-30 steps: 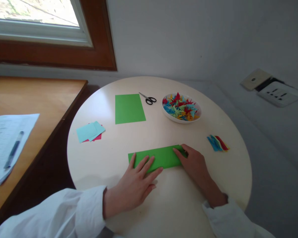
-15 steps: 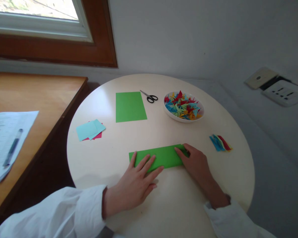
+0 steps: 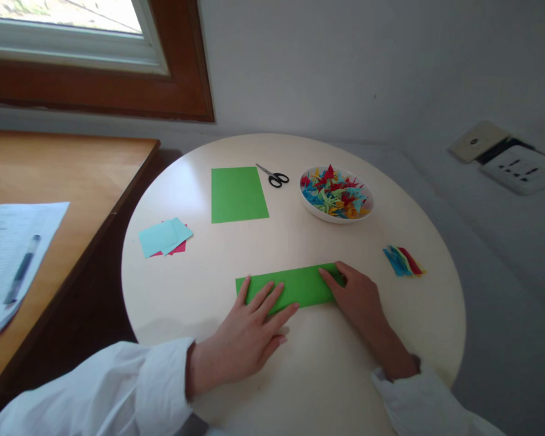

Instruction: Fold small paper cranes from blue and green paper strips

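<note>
A long strip of green paper (image 3: 302, 286), which looks folded over, lies slightly slanted on the white round table (image 3: 200, 303). My left hand (image 3: 249, 336) rests on its left part with the fingers spread and flat. At the strip's right end, my right hand (image 3: 356, 293) grips the paper, thumb on top and the other fingers curled at the edge. A flat green sheet (image 3: 238, 195) lies farther back, with black-handled scissors (image 3: 275, 177) just right of it.
A white bowl (image 3: 333, 219) of colourful folded paper pieces stands at the back right. Near the right edge lie several coloured strips (image 3: 404, 261). Light blue cards (image 3: 161, 236) overlap red ones at left. A wooden desk (image 3: 86, 163) holds printed papers (image 3: 40, 221) and a pen (image 3: 22, 269).
</note>
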A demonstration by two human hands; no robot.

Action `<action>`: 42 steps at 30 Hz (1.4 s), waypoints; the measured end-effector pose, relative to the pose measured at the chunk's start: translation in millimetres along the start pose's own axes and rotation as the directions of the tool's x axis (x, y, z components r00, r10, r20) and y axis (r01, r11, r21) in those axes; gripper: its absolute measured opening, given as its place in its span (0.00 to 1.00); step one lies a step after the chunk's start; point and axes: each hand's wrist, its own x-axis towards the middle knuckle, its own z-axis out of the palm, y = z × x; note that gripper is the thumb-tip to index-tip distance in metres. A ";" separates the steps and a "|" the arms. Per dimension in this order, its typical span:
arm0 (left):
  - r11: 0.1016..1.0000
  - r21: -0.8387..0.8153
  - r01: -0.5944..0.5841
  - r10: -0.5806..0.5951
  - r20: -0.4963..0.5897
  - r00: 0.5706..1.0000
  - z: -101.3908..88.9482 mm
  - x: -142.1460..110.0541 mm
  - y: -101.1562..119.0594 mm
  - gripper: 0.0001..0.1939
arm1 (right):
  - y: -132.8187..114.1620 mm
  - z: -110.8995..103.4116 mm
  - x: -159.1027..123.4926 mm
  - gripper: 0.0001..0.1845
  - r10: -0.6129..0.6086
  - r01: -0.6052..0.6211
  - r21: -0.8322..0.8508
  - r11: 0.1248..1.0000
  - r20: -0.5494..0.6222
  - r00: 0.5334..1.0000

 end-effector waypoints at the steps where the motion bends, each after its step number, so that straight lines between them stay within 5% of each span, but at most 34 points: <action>1: 1.000 -0.001 0.000 0.000 -0.001 1.000 0.3 0.0 -0.1 0.23 | -0.1 0.1 0.0 0.18 -0.002 0.002 -0.001 1.000 0.001 1.000; 7: 1.000 -0.007 0.002 -0.002 0.006 1.000 1.2 -0.2 -0.8 0.23 | -0.3 -0.6 -0.1 0.17 -0.014 0.014 0.031 0.999 -0.021 1.000; 16: 1.000 0.029 -0.005 0.006 -0.015 1.000 4.3 -1.3 -1.4 0.24 | 1.2 -5.8 -7.0 0.17 0.091 -0.065 0.370 0.927 -0.052 0.994; 42: 0.999 0.050 -0.021 0.023 -0.023 0.999 8.2 -2.1 -2.9 0.24 | -0.7 -7.9 -5.1 0.10 0.084 -0.070 0.300 0.951 -0.033 0.996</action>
